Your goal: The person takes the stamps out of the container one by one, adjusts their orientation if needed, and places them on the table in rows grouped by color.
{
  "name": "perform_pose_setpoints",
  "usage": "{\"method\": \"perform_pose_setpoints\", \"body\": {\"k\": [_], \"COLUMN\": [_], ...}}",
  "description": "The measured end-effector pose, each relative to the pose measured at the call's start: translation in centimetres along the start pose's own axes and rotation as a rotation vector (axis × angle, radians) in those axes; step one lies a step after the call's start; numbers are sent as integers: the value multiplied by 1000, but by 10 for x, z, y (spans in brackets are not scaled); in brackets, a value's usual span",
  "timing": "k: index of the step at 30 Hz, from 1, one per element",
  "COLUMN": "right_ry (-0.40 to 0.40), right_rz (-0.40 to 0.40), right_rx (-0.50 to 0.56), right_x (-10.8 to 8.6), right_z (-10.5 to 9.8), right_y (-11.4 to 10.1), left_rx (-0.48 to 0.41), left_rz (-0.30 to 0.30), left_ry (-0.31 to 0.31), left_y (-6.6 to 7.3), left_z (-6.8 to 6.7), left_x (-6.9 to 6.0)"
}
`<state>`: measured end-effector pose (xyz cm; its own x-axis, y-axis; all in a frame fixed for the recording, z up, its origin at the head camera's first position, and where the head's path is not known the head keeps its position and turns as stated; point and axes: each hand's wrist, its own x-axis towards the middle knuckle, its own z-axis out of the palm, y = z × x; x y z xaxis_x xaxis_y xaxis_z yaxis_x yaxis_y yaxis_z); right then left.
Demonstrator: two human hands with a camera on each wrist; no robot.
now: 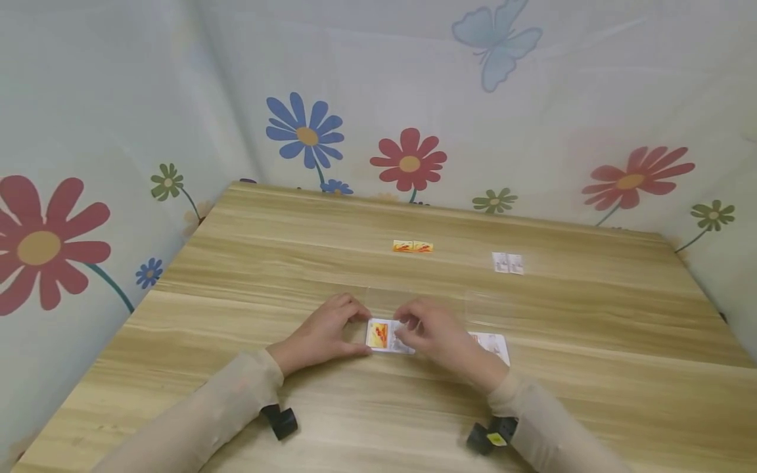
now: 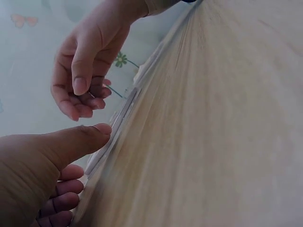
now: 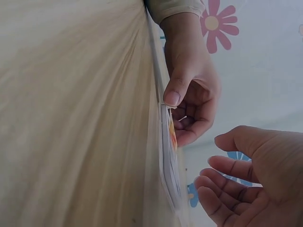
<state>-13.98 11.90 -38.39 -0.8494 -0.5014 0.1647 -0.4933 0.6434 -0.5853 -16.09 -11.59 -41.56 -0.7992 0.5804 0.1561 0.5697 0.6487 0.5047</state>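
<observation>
1. The white card (image 1: 389,339) lies flat on the wooden table (image 1: 331,407), near the middle, between the two hands. An orange-and-yellow picture (image 1: 377,335) shows on its left part; the right part is partly hidden by the right hand's fingers. From the right wrist view its edge looks layered.
2. The left hand (image 1: 325,334) grips the card's left end, its thumb at the near corner and its fingers curled at the far one.
3. The right hand (image 1: 440,338) hangs just above the card's right part, its fingers loosely bent and its thumb apart from them – in the right wrist view a gap shows between hand and card, with nothing seen in the grasp.
4. Just right of the white card, partly behind the right wrist, lies a second card (image 1: 495,345), white with a faint print.
5. Beyond each card is a faint clear rectangle – the left clear rectangle (image 1: 384,300) past the white card, the right clear rectangle (image 1: 491,307) past the second one.
6. Farther off are two small orange pieces (image 1: 403,247) side by side, and to their right two small pale pieces (image 1: 501,263), also side by side.
7. Behind the table stands a pale backdrop (image 1: 378,72) with flowers and a blue butterfly (image 1: 498,43).
</observation>
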Motion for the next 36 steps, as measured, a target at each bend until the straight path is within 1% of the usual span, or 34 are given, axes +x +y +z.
{"method": "perform_pose_setpoints", "body": {"k": [5, 20, 23, 26, 31, 36], "right_ry": [-27, -40, -39, -40, -35, -24], "right_rz": [25, 46, 48, 50, 52, 52], "right_rx": [-16, -19, -23, -34, -39, -54], "right_x": [5, 13, 14, 14, 15, 16], "right_z": [5, 15, 16, 17, 21, 27], "right_y": [-3, -9, -9, -8, -6, -5], "left_rx": [12, 27, 34, 25, 15, 30], "left_rz": [5, 29, 29, 17, 16, 24], "left_ry": [4, 22, 23, 15, 12, 26], "left_y": [1, 0, 1, 2, 4, 4], "left_z": [-1, 2, 2, 2, 2, 2], "left_x": [0, -2, -2, -2, -2, -3]}}
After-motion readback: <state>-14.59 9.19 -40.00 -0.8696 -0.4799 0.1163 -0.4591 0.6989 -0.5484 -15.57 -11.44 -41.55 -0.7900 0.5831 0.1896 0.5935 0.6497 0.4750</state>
